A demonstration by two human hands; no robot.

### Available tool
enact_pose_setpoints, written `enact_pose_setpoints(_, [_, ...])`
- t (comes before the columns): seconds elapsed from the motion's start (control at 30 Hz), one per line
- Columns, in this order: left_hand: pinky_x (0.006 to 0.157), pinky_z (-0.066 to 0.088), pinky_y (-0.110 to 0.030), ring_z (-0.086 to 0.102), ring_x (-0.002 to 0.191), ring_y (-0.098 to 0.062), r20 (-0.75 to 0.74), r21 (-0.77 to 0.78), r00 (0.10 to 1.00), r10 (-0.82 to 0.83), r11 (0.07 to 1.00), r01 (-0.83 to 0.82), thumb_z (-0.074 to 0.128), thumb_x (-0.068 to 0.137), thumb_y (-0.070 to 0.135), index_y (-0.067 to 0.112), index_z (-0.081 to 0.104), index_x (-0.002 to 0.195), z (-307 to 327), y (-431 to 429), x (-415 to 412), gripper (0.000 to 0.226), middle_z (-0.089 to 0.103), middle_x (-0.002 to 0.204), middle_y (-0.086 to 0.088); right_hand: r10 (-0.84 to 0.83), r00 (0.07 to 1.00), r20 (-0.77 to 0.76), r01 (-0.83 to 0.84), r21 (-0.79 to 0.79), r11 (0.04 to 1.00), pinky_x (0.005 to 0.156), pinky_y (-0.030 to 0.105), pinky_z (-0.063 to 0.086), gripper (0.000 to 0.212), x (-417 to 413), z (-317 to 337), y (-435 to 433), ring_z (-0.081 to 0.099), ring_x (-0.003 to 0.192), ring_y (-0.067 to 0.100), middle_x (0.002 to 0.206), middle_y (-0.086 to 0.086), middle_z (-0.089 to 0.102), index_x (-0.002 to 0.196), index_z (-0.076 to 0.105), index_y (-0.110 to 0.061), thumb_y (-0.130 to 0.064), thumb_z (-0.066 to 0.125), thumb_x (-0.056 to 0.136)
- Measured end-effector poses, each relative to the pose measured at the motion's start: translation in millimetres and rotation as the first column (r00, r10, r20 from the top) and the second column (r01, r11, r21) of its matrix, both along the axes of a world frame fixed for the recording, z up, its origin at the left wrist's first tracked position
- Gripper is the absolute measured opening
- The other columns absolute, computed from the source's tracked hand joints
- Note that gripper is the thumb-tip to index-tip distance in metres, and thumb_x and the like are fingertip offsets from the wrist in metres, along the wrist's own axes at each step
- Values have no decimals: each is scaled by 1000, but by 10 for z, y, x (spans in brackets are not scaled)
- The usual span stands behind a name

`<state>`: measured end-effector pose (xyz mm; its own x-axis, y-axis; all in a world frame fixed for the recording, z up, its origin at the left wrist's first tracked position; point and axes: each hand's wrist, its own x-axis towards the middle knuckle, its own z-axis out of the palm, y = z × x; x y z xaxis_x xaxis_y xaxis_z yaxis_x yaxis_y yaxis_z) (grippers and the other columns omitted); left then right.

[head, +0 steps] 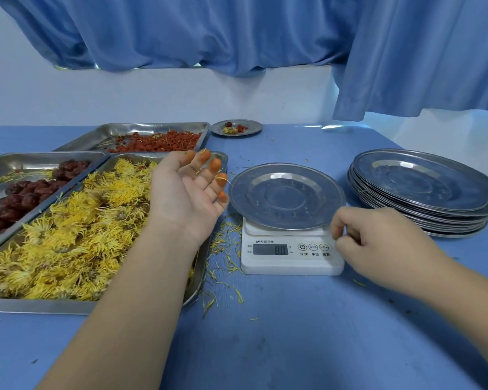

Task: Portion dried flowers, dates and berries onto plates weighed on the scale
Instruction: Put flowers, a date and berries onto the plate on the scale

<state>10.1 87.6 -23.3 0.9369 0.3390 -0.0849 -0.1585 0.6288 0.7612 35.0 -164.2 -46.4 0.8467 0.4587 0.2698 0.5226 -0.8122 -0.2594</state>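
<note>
Shiny metal, white plastic, blue cloth.
The trays (pixel 40 306) are bright, reflective steel; the plate (pixel 286 197) and the stacked plates (pixel 423 190) are duller metal, scuffed and smudged. The scale (pixel 292 263) is smooth white plastic with a soft sheen. The bench (pixel 293 333) is matt blue, the curtain (pixel 209 32) soft blue cloth. Dried flowers (pixel 76 235) look wispy and matt, dates (pixel 20 198) wrinkled, faintly glossy.

Snug orange caps cover all five fingertips (pixel 204 156) of the left hand (pixel 185 190). Both forearms are bare to the frame's edge. The right hand's (pixel 378 243) fingertips are curled under, hidden.
</note>
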Motion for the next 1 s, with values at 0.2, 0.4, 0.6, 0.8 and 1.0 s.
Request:
enact_pose_setpoints(0.2, [56, 37, -25, 54, 59, -13, -17, 129, 999, 33, 991, -31, 48, 90, 27, 19, 62, 83, 39, -59, -17, 17, 64, 74, 3, 27, 988, 149, -71, 303, 950, 48, 28, 42, 12, -108, 158, 250, 47, 52, 14, 54, -11, 54, 62, 50, -25, -24, 43, 71])
enact_pose_setpoints(0.4, [58, 37, -27, 56, 61, -14, 120, 311, 986, -112, 948, 70, 46, 94, 22, 17, 63, 95, 92, -204, -75, 18, 63, 80, -1, -6, 967, 255, -100, 399, 911, 55, 37, 46, 20, -146, 128, 591, 48, 55, 25, 50, -2, 47, 61, 55, -15, -17, 38, 72])
enact_pose_setpoints(0.6, [60, 43, -20, 58, 68, -8, 84, 681, 994, 74, 724, -111, 56, 91, 19, 29, 64, 97, 114, -224, -141, 14, 66, 88, 5, 109, 963, 247, -187, 318, 929, 51, 36, 45, 18, -180, -47, 366, 47, 52, 15, 51, -6, 48, 60, 52, -18, -19, 37, 70])
enact_pose_setpoints(0.8, [45, 38, -15, 54, 58, 0, 51, 997, 966, 253, 49, -65, 55, 90, 29, 35, 58, 88, 240, 389, -183, 7, 62, 84, 13, 170, 948, 268, -251, 305, 918, 49, 34, 43, 15, -142, -16, 430, 45, 57, 17, 50, -10, 46, 58, 52, -19, -12, 42, 68])
enact_pose_setpoints(1.0, [67, 45, -17, 60, 85, 3, -203, 931, 960, 194, -267, 251, 58, 94, 21, 34, 62, 115, 312, 961, -119, 25, 59, 110, 16, 219, 946, 239, -284, 284, 916, 49, 32, 44, 16, -130, -41, 448, 47, 54, 14, 51, -8, 49, 58, 53, -20, -13, 43, 69])
